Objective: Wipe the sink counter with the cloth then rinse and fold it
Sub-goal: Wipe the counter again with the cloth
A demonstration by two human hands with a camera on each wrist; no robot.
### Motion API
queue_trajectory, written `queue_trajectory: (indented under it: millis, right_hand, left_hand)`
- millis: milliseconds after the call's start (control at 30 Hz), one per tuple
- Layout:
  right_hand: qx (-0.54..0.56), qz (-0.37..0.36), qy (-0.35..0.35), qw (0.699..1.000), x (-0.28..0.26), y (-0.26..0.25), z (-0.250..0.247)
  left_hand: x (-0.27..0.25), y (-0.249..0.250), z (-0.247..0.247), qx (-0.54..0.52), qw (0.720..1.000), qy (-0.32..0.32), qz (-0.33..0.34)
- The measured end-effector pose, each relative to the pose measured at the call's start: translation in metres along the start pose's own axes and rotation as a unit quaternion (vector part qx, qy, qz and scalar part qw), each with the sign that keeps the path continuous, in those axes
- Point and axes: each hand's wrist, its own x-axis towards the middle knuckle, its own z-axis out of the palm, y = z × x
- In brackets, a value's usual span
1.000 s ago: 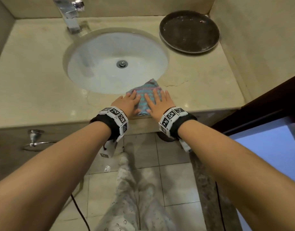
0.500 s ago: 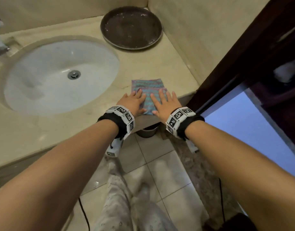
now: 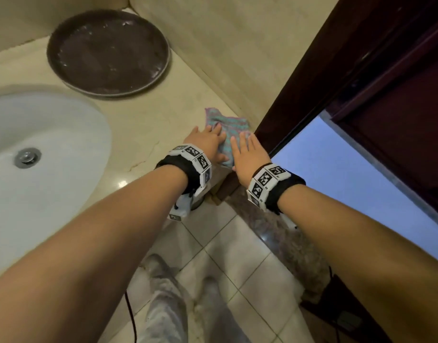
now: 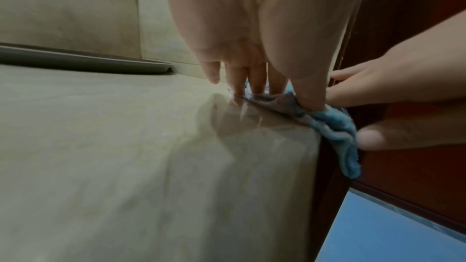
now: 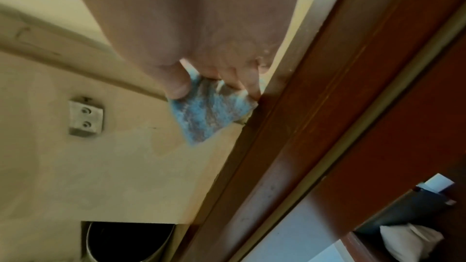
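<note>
A blue-and-pink striped cloth lies on the beige counter at its front right corner, against the side wall. My left hand presses flat on the cloth's left part, fingers straight. Beside it my right hand also presses flat on the right part, its palm past the counter's edge. In the left wrist view the cloth droops over the corner, with the right thumb beside the hanging part. In the right wrist view the cloth shows under the right fingers.
The white sink basin is at the left. A dark round plate stands at the back of the counter. A dark wooden door frame rises just right of the cloth. A round bin sits under the counter.
Both hands have slid the cloth to the right along the counter's front, from the sink's rim to the right corner by the wall. The view has turned right with them.
</note>
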Motion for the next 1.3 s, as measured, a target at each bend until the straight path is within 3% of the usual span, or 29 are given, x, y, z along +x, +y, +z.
queue_trajectory:
  millis: [233, 400, 600, 933, 1033, 1167, 1300]
  right_hand:
    - [0.03, 0.002, -0.014, 0.999, 0.009, -0.003, -0.015]
    - [0.067, -0.06, -0.053, 0.994, 0.029, 0.002, -0.036]
    - [0.076, -0.081, -0.03, 0.993, 0.058, -0.041, -0.074]
    - [-0.021, -0.176, 0.063, 0.982, 0.094, -0.083, -0.127]
    - [-0.03, -0.214, 0.096, 0.972, 0.1, -0.093, -0.143]
    - [0.015, -0.312, 0.173, 0.934, 0.11, -0.11, -0.171]
    - [0.017, -0.343, 0.132, 0.93, 0.115, -0.119, -0.214]
  left_hand:
    - [0.0, -0.03, -0.007, 0.016, 0.998, 0.015, 0.057]
    - [-0.008, -0.067, -0.001, -0.002, 0.998, 0.02, 0.053]
    - [-0.027, -0.127, 0.004, -0.029, 0.999, 0.042, 0.017]
    - [-0.053, -0.193, 0.015, -0.089, 0.994, 0.038, -0.059]
    - [-0.063, -0.2, 0.012, -0.094, 0.991, 0.042, -0.082]
    - [-0.076, -0.208, -0.001, -0.076, 0.991, 0.034, -0.105]
    - [-0.102, -0.221, -0.011, -0.181, 0.966, 0.018, -0.183]
